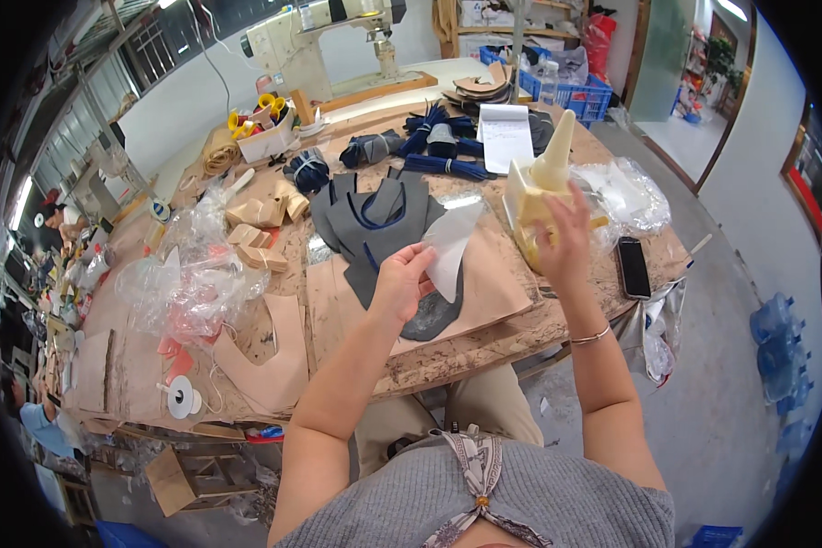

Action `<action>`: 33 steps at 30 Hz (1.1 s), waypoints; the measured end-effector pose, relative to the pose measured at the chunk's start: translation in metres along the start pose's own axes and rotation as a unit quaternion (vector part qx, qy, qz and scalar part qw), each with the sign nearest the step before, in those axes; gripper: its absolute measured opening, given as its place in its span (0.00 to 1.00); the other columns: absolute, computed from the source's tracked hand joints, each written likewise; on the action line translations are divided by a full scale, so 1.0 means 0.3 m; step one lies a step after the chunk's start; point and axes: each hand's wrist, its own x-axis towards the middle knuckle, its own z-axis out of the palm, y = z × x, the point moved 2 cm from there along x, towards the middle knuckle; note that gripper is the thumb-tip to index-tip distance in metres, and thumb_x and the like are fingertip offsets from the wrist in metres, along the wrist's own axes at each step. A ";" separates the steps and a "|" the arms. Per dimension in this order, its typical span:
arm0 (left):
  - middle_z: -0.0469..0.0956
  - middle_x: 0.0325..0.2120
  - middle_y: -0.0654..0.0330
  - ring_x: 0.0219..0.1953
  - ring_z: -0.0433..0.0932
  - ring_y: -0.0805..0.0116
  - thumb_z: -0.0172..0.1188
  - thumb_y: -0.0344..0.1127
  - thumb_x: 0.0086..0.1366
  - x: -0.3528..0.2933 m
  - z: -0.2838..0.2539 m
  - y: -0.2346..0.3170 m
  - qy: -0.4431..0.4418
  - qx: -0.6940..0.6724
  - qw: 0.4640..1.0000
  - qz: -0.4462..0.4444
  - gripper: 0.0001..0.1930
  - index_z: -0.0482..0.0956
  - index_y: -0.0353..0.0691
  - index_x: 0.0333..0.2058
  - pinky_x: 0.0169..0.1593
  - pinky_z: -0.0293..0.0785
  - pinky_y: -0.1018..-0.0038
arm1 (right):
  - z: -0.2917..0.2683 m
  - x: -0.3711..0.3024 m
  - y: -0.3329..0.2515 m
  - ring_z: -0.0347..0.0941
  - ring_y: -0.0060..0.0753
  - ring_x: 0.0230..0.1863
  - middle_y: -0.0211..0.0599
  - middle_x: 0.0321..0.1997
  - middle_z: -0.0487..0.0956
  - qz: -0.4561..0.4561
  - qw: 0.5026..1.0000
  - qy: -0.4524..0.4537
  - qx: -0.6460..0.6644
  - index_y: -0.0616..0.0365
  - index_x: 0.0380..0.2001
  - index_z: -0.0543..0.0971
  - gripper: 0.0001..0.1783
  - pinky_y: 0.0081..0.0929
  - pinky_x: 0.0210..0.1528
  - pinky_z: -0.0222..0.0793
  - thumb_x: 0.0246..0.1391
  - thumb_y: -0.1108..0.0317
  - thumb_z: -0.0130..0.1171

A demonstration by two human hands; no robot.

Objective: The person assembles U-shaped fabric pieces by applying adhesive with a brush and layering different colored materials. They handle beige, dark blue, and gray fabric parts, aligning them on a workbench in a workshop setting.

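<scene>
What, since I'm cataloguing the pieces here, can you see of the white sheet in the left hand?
The white sheet looks thin, smooth and unmarked, narrowing toward its lower end; plastic or fabric, I can't tell. It is held tilted over the dark grey pieces, pinched at its left edge by the left hand. Whether its lower tip touches anything is unclear.

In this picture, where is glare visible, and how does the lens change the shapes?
Head view: bright glints on the clear plastic right of the right hand; little surface detail in the white sheet in the left hand; a leaning door frame, and black corners.
</scene>
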 end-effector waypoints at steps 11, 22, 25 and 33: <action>0.77 0.40 0.66 0.43 0.76 0.73 0.59 0.31 0.65 -0.107 0.062 -0.167 0.013 -0.243 0.968 0.063 0.08 0.73 0.44 0.42 0.49 0.72 0.72 | -0.185 0.069 0.099 0.71 0.44 0.47 0.47 0.55 0.72 -0.020 0.983 0.078 -0.163 0.58 0.46 0.76 0.19 0.32 0.46 0.69 0.48 0.72 0.65; 0.75 0.42 0.65 0.44 0.72 0.78 0.60 0.30 0.64 -0.277 0.061 -0.209 0.102 -0.129 0.975 0.150 0.12 0.72 0.41 0.46 0.49 0.70 0.77 | 0.088 -0.203 -0.182 0.70 0.14 0.27 0.26 0.27 0.77 0.379 0.767 -0.313 0.412 0.62 0.36 0.77 0.10 0.15 0.30 0.67 0.51 0.71 0.65; 0.77 0.35 0.65 0.38 0.74 0.80 0.63 0.29 0.61 -0.270 -0.113 -0.102 0.177 0.112 0.959 0.189 0.13 0.74 0.38 0.44 0.42 0.73 0.80 | 0.145 -0.162 -0.181 0.71 0.14 0.27 0.26 0.26 0.78 0.330 0.792 -0.367 0.358 0.63 0.33 0.78 0.07 0.15 0.31 0.68 0.52 0.71 0.63; 0.76 0.32 0.64 0.30 0.73 0.81 0.68 0.25 0.54 -0.158 -0.247 0.009 0.129 0.257 0.945 0.155 0.16 0.76 0.35 0.42 0.34 0.73 0.84 | 0.294 -0.265 -0.136 0.69 0.14 0.27 0.25 0.26 0.76 0.360 0.801 -0.330 0.345 0.63 0.40 0.77 0.13 0.17 0.32 0.68 0.50 0.72 0.65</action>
